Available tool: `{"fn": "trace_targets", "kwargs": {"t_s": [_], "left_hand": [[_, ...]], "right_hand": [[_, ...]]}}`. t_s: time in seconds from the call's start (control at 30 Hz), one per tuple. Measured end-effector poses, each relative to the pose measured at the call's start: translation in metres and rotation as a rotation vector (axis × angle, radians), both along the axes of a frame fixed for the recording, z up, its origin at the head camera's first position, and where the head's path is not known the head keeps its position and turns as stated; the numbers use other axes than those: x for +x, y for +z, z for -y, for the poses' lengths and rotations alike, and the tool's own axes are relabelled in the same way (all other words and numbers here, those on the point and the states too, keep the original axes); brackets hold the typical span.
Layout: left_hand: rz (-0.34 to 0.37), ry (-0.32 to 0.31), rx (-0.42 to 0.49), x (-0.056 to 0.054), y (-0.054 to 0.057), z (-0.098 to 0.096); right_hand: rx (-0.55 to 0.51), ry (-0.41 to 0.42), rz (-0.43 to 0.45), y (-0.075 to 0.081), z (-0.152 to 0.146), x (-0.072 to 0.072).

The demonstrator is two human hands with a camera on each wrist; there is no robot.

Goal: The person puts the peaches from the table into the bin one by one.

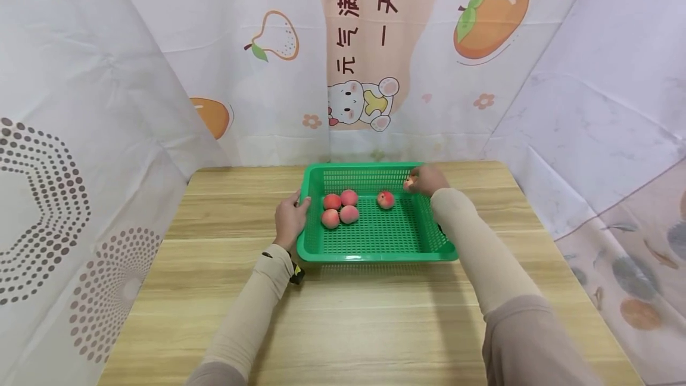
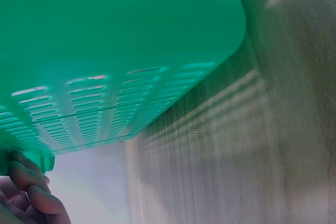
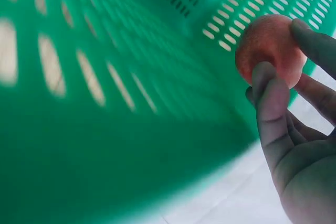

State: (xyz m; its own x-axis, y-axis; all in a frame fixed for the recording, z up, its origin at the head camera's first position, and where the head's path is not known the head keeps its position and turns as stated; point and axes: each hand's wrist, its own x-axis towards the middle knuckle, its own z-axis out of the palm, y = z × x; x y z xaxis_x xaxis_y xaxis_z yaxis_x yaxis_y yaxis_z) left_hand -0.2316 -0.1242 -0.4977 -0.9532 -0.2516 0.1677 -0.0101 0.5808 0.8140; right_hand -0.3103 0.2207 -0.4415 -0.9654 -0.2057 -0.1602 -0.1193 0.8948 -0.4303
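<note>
A green plastic basket (image 1: 375,257) with slotted walls stands on the table. My left hand (image 1: 290,219) grips its left rim, thumb on top; in the left wrist view the curled fingers (image 2: 44,200) show beneath the rim. Inside the basket's back right corner, my right hand (image 1: 430,180) holds a peach (image 3: 270,45) between thumb and fingers, raised over the slotted floor. Several reddish peaches (image 1: 349,214) sit grouped at the basket's left end. Another peach (image 1: 385,199) lies alone right of the middle.
The wooden table (image 1: 364,320) extends around the basket on all sides. White curtains printed with fruit (image 1: 491,19) hang behind the table and along both sides. A small black and yellow object (image 1: 297,273) shows at the left wrist.
</note>
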Motion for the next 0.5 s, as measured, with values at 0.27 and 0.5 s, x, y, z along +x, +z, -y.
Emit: {"fn": "trace_targets", "kwargs": {"t_s": [0.27, 0.5], "left_hand": [[0.001, -0.006, 0.011, 0.001, 0.000, 0.001], [-0.008, -0.006, 0.018, 0.002, 0.000, 0.002]], "right_hand": [[0.025, -0.043, 0.060, -0.021, 0.007, -0.005], [0.046, -0.035, 0.080, -0.040, 0.012, -0.005]]}}
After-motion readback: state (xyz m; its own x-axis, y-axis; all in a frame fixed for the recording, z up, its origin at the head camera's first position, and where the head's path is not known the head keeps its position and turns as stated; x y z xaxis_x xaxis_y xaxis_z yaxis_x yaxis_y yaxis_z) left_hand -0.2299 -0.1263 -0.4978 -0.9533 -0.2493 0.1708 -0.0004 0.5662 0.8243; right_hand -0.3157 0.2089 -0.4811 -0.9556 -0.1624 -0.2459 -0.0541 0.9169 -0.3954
